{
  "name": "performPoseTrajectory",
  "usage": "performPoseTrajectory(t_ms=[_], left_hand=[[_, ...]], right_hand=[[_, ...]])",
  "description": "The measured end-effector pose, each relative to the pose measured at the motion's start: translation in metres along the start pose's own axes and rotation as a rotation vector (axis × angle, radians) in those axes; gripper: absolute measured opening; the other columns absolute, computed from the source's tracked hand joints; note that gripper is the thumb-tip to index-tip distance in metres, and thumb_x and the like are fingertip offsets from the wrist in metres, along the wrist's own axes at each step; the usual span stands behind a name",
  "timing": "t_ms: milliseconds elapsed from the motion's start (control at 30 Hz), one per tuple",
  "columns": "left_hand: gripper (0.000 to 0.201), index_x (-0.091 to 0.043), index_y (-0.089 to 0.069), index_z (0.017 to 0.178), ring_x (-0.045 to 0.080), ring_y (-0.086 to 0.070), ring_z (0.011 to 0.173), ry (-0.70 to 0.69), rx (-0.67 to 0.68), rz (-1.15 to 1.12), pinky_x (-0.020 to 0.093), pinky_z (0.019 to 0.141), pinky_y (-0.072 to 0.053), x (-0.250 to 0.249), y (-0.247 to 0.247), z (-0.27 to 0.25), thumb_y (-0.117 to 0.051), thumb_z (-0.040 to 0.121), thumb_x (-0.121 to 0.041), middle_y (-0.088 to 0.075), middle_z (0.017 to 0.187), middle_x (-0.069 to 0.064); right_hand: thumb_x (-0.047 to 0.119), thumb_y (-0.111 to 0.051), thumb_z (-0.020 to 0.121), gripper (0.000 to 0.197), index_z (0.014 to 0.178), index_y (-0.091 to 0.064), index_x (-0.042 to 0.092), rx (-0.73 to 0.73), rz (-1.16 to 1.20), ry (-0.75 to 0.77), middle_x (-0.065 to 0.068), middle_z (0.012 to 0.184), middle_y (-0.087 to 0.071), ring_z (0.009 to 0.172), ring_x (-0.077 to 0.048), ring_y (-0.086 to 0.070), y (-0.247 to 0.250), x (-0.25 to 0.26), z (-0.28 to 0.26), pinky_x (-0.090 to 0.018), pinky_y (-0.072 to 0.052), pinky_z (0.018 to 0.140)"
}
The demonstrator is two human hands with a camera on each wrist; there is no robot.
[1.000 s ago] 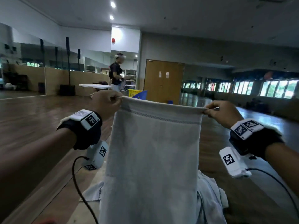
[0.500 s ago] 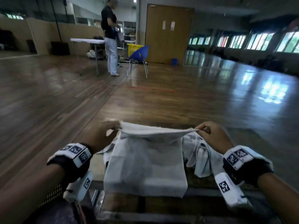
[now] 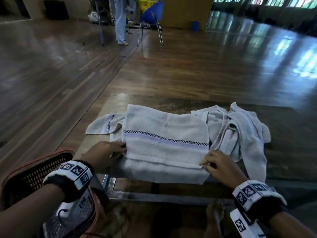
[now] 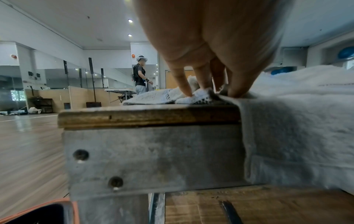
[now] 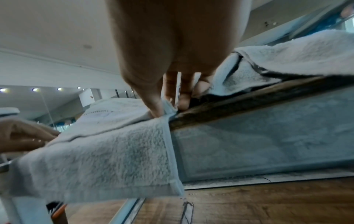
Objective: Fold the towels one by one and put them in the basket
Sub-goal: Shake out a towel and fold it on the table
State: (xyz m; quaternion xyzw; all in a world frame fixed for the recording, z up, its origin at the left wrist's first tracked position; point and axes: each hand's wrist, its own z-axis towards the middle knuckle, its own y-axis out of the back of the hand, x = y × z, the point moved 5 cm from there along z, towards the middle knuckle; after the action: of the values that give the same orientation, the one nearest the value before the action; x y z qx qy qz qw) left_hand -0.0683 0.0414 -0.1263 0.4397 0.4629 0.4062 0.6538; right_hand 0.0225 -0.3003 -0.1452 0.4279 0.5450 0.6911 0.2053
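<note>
A white towel (image 3: pixel 164 140) with a purple stripe and a checkered band lies folded on the low wooden table (image 3: pixel 171 100). Its near part hangs over the front edge (image 5: pixel 107 151). My left hand (image 3: pixel 122 149) pinches the upper layer's near left corner, thumb on top (image 4: pixel 214 92). My right hand (image 3: pixel 203 166) pinches the near right corner between thumb and fingers (image 5: pixel 169 110). The dark mesh basket (image 3: pixel 34 170) with an orange rim stands on the floor at the lower left, under my left wrist.
A heap of unfolded white towels (image 3: pixel 240 133) lies on the table's right half. Another towel (image 3: pixel 101 126) sticks out from under the folded one at the left. Far off on the wooden floor are a blue chair (image 3: pixel 151 12) and a standing person (image 3: pixel 120 19).
The towel, held up in the air by its top corners, has come down onto the table in a fold. Both hands have dropped to the table's front edge.
</note>
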Motion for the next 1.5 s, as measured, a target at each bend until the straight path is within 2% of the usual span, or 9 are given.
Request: performPoseTrajectory(t_ms=[100, 267, 667, 800, 933, 1033, 1133, 1300, 1500], left_hand=[[0.033, -0.021, -0.077, 0.088, 0.017, -0.072, 0.08, -0.038, -0.023, 0.032, 0.023, 0.062, -0.055, 0.0, 0.0, 0.003, -0.083, 0.061, -0.003, -0.073, 0.104, -0.004], [0.024, -0.023, -0.073, 0.102, 0.02, -0.068, 0.101, 0.095, 0.008, 0.019, 0.033, 0.089, -0.053, 0.011, -0.004, 0.015, -0.069, 0.08, -0.014, -0.067, 0.117, -0.004], [0.025, -0.035, -0.069, 0.105, 0.026, -0.063, 0.102, 0.273, 0.128, 0.098, 0.039, 0.086, -0.051, 0.023, -0.015, 0.058, -0.055, 0.088, -0.024, -0.068, 0.116, -0.004], [0.021, -0.029, -0.072, 0.101, 0.023, -0.067, 0.087, 0.259, -0.096, -0.01, 0.036, 0.075, -0.054, 0.025, 0.007, 0.049, -0.06, 0.086, -0.02, -0.074, 0.1, -0.001], [0.012, -0.017, -0.075, 0.091, 0.017, -0.072, 0.075, 0.043, -0.391, -0.107, 0.031, 0.068, -0.056, 0.013, 0.037, 0.025, -0.071, 0.08, -0.014, -0.076, 0.088, 0.002], [0.018, -0.018, -0.075, 0.091, 0.012, -0.07, 0.075, -0.042, -0.386, -0.08, 0.028, 0.072, -0.054, 0.005, 0.037, 0.004, -0.061, 0.086, -0.028, -0.075, 0.087, -0.002], [0.041, -0.024, -0.075, 0.091, 0.008, -0.068, 0.072, -0.1, -0.255, -0.003, 0.029, 0.072, -0.053, -0.001, 0.025, -0.012, -0.042, 0.09, -0.047, -0.075, 0.087, -0.007], [0.032, -0.029, -0.074, 0.094, 0.004, -0.068, 0.078, -0.169, 0.003, 0.084, 0.024, 0.075, -0.051, -0.008, -0.006, -0.026, -0.046, 0.083, -0.04, -0.074, 0.091, -0.013], [0.022, -0.028, -0.074, 0.09, 0.011, -0.068, 0.071, -0.127, 0.036, 0.032, 0.02, 0.07, -0.045, 0.003, -0.005, -0.022, -0.058, 0.076, -0.034, -0.074, 0.088, -0.009]], right_hand=[[0.027, -0.064, 0.084, 0.011, 0.086, -0.072, 0.035, 0.003, -0.096, -0.041, 0.015, 0.095, -0.063, 0.098, -0.011, -0.053, 0.002, -0.006, 0.007, -0.038, -0.041, 0.086], [0.028, -0.063, 0.085, 0.012, 0.088, -0.073, 0.034, -0.04, -0.097, -0.115, 0.011, 0.095, -0.063, 0.099, -0.014, -0.055, 0.004, -0.015, 0.026, -0.037, -0.039, 0.086], [0.026, -0.062, 0.086, 0.011, 0.083, -0.072, 0.03, -0.086, -0.082, -0.291, 0.005, 0.097, -0.063, 0.101, -0.018, -0.057, 0.009, -0.025, 0.065, -0.049, -0.038, 0.098], [0.018, -0.06, 0.086, 0.011, 0.091, -0.069, 0.021, -0.282, -0.001, -0.174, -0.001, 0.096, -0.069, 0.086, -0.019, -0.062, 0.026, -0.023, 0.062, -0.044, -0.051, 0.083], [0.017, -0.057, 0.084, 0.012, 0.094, -0.064, 0.018, -0.513, 0.053, 0.036, 0.004, 0.088, -0.061, 0.078, -0.008, -0.055, 0.049, -0.016, 0.042, -0.021, -0.047, 0.069], [0.014, -0.063, 0.081, 0.012, 0.091, -0.063, 0.019, -0.423, 0.071, 0.148, 0.012, 0.083, -0.052, 0.072, 0.002, -0.049, 0.041, -0.015, 0.021, -0.012, -0.041, 0.064], [0.006, -0.068, 0.08, 0.018, 0.089, -0.066, 0.021, -0.271, 0.07, 0.154, 0.01, 0.085, -0.056, 0.078, -0.006, -0.057, 0.022, -0.02, 0.001, -0.019, -0.047, 0.068], [0.007, -0.071, 0.078, 0.022, 0.093, -0.071, 0.024, -0.078, -0.005, 0.133, 0.007, 0.093, -0.059, 0.083, -0.007, -0.059, 0.0, -0.018, -0.02, -0.014, -0.043, 0.07], [0.012, -0.071, 0.078, 0.021, 0.094, -0.072, 0.026, -0.068, 0.03, 0.127, 0.012, 0.092, -0.055, 0.08, -0.005, -0.057, -0.003, -0.019, -0.019, -0.016, -0.046, 0.066]])
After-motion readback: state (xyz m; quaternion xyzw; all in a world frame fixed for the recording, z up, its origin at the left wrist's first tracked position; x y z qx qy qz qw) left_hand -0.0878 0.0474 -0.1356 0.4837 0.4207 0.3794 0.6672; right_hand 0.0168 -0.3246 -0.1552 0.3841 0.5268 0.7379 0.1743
